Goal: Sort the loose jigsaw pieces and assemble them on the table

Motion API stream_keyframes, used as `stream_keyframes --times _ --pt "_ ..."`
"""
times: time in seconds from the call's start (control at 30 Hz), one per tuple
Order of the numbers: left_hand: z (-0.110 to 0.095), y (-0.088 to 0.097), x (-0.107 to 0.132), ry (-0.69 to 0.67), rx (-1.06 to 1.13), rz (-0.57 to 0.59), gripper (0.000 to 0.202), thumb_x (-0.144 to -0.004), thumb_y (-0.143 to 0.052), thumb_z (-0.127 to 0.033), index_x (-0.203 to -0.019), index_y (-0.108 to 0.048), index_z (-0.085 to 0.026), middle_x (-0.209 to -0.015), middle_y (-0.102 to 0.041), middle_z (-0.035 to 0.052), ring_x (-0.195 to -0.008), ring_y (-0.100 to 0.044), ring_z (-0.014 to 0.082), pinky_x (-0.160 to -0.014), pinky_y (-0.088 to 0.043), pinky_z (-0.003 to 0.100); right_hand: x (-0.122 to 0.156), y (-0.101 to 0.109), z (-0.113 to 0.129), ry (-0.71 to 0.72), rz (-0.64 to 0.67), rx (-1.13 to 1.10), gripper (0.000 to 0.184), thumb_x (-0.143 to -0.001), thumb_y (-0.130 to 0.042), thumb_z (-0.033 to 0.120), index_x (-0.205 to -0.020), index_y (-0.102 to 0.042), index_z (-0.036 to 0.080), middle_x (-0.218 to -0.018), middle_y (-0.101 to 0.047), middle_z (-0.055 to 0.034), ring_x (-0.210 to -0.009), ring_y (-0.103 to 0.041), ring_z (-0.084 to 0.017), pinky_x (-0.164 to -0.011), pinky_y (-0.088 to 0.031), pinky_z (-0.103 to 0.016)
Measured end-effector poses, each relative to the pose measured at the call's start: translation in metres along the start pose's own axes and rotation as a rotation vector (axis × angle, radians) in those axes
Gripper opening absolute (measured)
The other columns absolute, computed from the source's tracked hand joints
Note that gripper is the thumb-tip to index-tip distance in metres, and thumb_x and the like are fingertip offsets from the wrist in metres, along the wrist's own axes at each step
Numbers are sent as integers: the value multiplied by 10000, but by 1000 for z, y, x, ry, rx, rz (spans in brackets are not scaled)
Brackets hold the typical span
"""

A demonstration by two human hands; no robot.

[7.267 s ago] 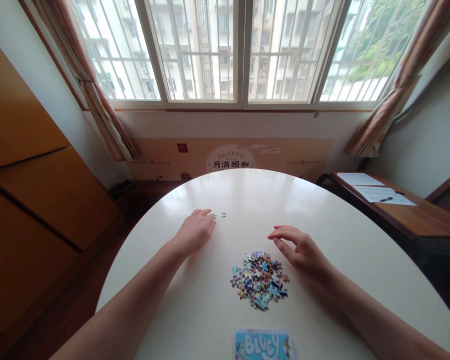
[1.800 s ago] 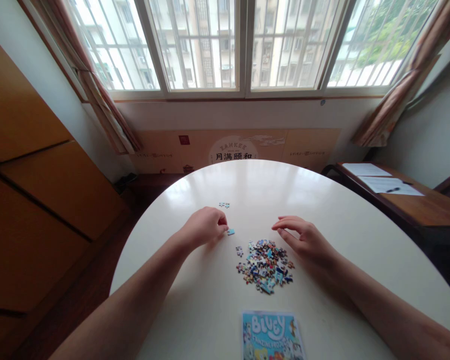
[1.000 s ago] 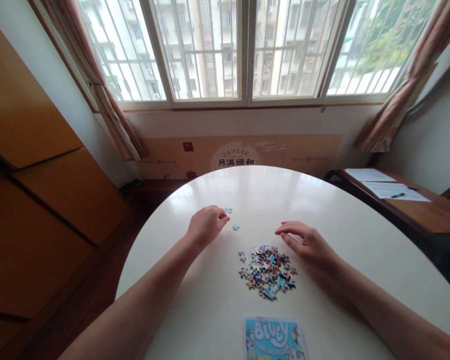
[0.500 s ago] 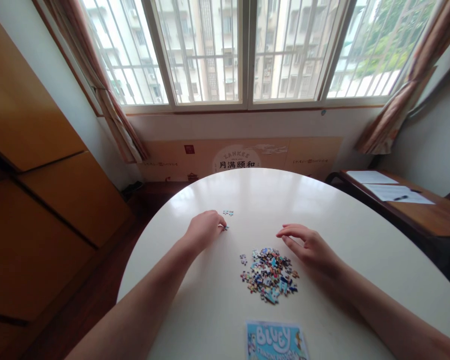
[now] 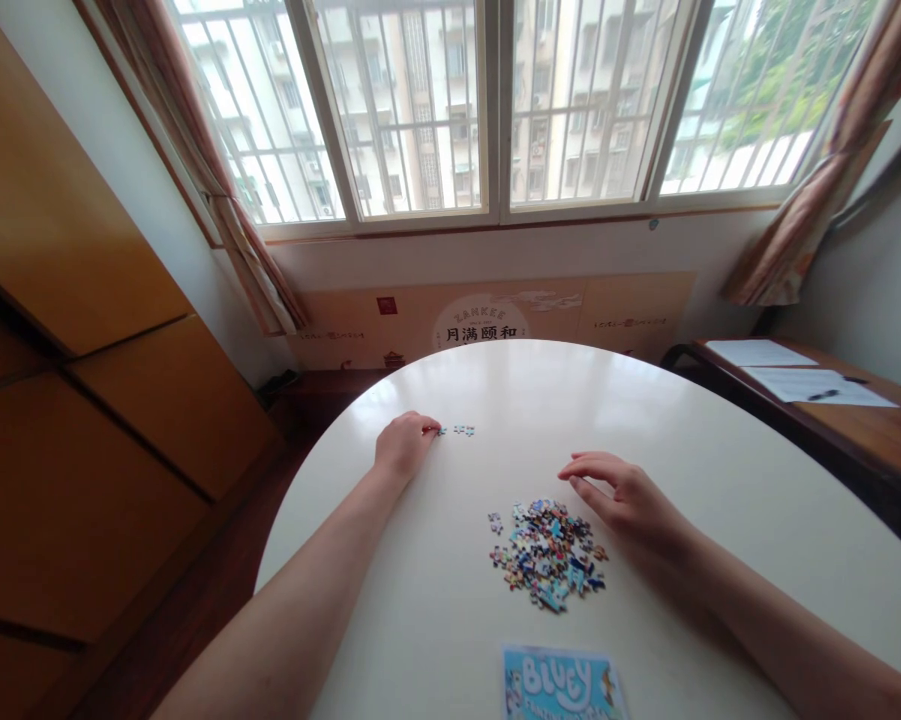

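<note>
Thumb and fingertips of the left hand (image 5: 406, 442) were pinched together on a small bluish piece (image 5: 441, 432), out beyond the pile (image 5: 547, 555) and to its left. Half a second earlier that piece had been closer to the pile; by this moment it had gone farther out, level with the two pieces (image 5: 464, 431) beyond the pile and just left of them, with a small gap between. Whether it was resting on the table (image 5: 390, 600) or slightly raised could not be told, nor whether the pair were interlocked. Judged from this, a third piece had joined those set apart, while most of the puzzle was heaped together, unsorted.

Meanwhile the right hand (image 5: 615, 485) had hardly altered: it rested just beyond the pile's right side, fingers loosely curved, thumb apart from them, gripping nothing. One lone piece (image 5: 495, 522) lay just off the pile's left edge, still separate. On the pile's near side was the blue Bluey card (image 5: 562, 685), cut off by the frame.
</note>
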State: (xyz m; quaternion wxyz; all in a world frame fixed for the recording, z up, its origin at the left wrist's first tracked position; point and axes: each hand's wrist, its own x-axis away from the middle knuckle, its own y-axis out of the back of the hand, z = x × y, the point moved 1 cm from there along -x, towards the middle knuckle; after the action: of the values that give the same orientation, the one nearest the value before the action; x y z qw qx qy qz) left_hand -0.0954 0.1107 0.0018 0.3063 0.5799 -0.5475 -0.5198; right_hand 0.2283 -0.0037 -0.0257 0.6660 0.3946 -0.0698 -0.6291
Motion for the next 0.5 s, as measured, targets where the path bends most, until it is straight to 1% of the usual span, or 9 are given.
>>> stream_keyframes --times 0.1,0.3,0.5 --pt "-1 -3 -1 0 -5 -11 234 -910 -568 -277 -974 -792 -286 -1028 -713 22 -927 -657 204 -791 -495 290 -1 -1 1 1 -11 -1 223 -882 -555 316 -933 -763 254 -1035 -748 -87 -1150 -629 -312 -1003 -485 -523" --pt "-1 -5 0 -18 -23 17 246 -921 -573 -299 -1045 -785 -289 -1013 -693 25 -895 -652 196 -744 -479 285 -2 0 0 11 10 -7 234 -881 -548 325 -931 -761 245 -1028 -749 -88 -1140 -632 -314 -999 -485 -532" --pt "-2 -3 0 -17 9 31 236 -920 -584 -288 -1043 -786 -297 -1015 -689 15 -875 -647 180 -735 -470 273 0 0 -1 0 15 5 232 -887 -545 309 -938 -761 244 -1043 -748 -89 -1156 -625 -310 -1011 -479 -524"
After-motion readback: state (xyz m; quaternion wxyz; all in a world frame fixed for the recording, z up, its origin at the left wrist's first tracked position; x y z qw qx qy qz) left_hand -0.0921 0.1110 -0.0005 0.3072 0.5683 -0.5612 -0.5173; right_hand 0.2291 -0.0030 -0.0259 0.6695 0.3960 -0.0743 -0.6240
